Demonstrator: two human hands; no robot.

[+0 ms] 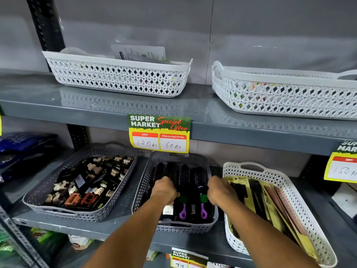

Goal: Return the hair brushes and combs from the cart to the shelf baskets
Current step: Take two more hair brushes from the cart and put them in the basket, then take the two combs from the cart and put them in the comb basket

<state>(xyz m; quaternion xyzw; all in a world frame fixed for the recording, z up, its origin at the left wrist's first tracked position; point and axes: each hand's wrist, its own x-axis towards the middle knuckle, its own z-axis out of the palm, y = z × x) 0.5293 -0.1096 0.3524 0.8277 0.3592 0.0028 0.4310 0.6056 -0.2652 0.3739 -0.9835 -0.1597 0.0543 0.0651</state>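
A grey basket (pixel 143 182) in the middle of the lower shelf holds several round hair brushes (pixel 184 176) with black bristles and purple handles (pixel 183 211). My left hand (pixel 164 189) reaches into its left side, fingers curled down on the brushes. My right hand (pixel 219 191) rests at the basket's right edge, fingers bent among the brushes; what either hand grips is hidden. To the right, a white basket (pixel 286 188) carries packaged combs (pixel 270 206) in yellow and black cards.
A grey basket (pixel 44 184) of hair clips sits to the left. Two white baskets (pixel 119 78) (pixel 286 93) stand on the upper shelf. A price sign (pixel 159 133) hangs from the shelf edge (pixel 251 134) just above my hands.
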